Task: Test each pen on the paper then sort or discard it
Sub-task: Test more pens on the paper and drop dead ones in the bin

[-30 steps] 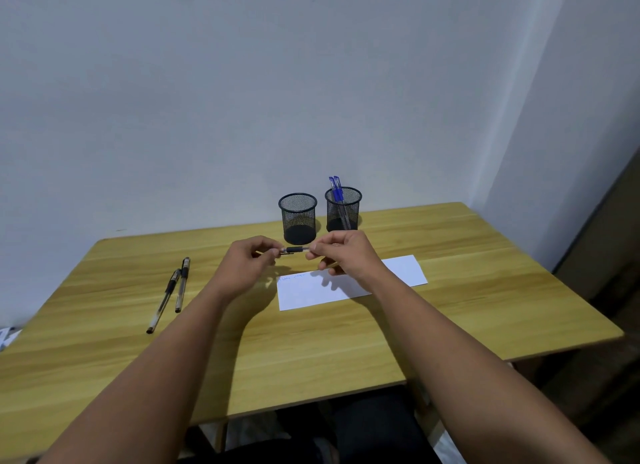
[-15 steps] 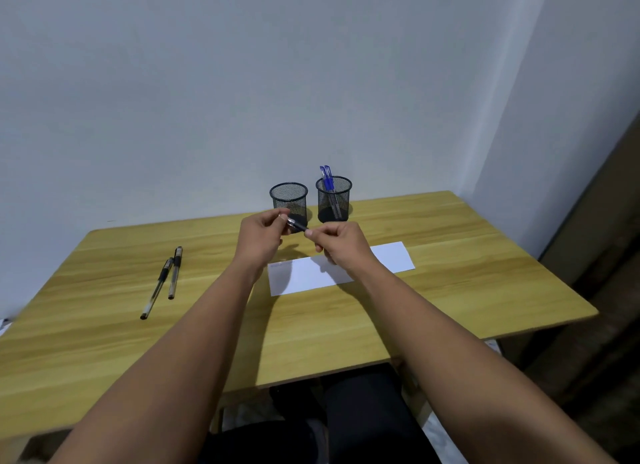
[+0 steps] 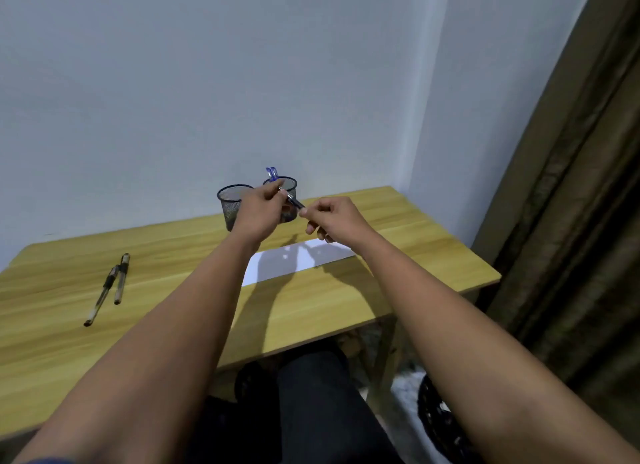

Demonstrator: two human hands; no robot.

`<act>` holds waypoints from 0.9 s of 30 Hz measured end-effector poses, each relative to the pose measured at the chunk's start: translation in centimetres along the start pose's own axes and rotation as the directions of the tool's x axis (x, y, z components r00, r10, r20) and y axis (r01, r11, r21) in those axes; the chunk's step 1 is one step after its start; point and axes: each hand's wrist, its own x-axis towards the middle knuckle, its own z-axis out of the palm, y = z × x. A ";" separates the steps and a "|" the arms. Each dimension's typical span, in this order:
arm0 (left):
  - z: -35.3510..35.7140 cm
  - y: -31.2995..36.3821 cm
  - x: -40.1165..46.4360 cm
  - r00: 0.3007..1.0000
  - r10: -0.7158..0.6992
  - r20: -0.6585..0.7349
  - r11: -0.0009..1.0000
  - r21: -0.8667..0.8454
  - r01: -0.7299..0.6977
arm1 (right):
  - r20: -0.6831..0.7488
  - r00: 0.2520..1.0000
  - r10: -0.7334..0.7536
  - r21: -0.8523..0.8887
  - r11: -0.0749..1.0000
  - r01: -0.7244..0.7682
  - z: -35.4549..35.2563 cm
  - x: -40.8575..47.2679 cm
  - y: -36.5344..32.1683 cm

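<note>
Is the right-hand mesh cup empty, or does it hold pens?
Not empty: blue pens stick up above the rim of the right mesh cup.

On the table (image 3: 346, 311) we saw two pen cups side by side at the back, the left cup (image 3: 231, 200) and the right cup (image 3: 289, 186) with pens (image 3: 272, 173) in it. The paper (image 3: 277, 266) lay before them, and two pens (image 3: 110, 287) lay well apart to its left.

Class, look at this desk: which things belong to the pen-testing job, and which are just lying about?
Belong to the job:
held pen, in left hand and right hand
paper
two pens on table
left mesh cup
right mesh cup with blue pens

Just there:
table
curtain
</note>
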 end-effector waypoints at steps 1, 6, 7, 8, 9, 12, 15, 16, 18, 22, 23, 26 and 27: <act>1.1 0.3 -0.2 1.000 0.012 0.029 1.000 0.019 -0.012 | -0.007 1.000 0.009 -0.017 1.000 -0.009 -1.2 -0.4 0.0; 7.6 0.7 -1.8 0.978 0.108 0.181 0.955 0.255 -0.153 | -0.440 0.898 0.003 0.058 0.998 0.025 -9.7 -2.9 3.2; 9.1 0.6 -2.1 0.967 0.125 0.221 0.937 0.294 -0.189 | -0.566 0.824 0.003 0.046 0.999 0.028 -11.8 -3.8 4.5; 10.6 0.2 -2.3 0.954 0.141 0.263 0.918 0.327 -0.226 | -0.677 0.736 0.014 0.053 0.998 0.030 -13.9 -4.9 5.9; 12.2 -0.2 -2.4 0.940 0.153 0.305 0.895 0.361 -0.262 | -0.763 0.646 0.031 0.077 0.996 0.043 -16.0 -6.2 7.5; 17.3 -1.9 -2.6 0.899 0.148 0.411 0.822 0.454 -0.343 | -0.896 0.429 0.115 0.151 0.987 0.052 -21.1 -10.4 12.5; 22.1 -3.1 -3.0 0.838 0.160 0.521 0.726 0.514 -0.458 | -0.923 0.308 0.232 0.231 0.972 -0.040 -23.8 -14.5 18.1; 23.6 -3.4 -3.0 0.814 0.167 0.557 0.694 0.520 -0.498 | -0.921 0.276 0.277 0.263 0.961 -0.085 -24.3 -15.7 20.4; 26.2 -4.0 -2.9 0.779 0.168 0.604 0.654 0.523 -0.546 | -0.893 0.232 0.387 0.345 0.917 -0.199 -24.8 -18.0 25.3; 30.8 -5.2 -1.7 0.724 0.198 0.661 0.579 0.518 -0.630 | -0.693 0.230 0.683 0.522 0.697 -0.492 -24.3 -22.3 35.1; 31.9 -5.4 -1.4 0.712 0.205 0.672 0.557 0.518 -0.650 | -0.620 0.233 0.749 0.549 0.626 -0.553 -23.9 -23.2 37.0; 34.7 -5.8 -0.8 0.688 0.203 0.696 0.469 0.547 -0.693 | -0.453 0.190 0.871 0.573 0.448 -0.687 -22.4 -24.9 42.1; 35.4 -6.0 -0.9 0.692 0.198 0.694 0.446 0.565 -0.694 | -0.415 0.171 0.893 0.583 0.406 -0.704 -21.7 -25.3 42.6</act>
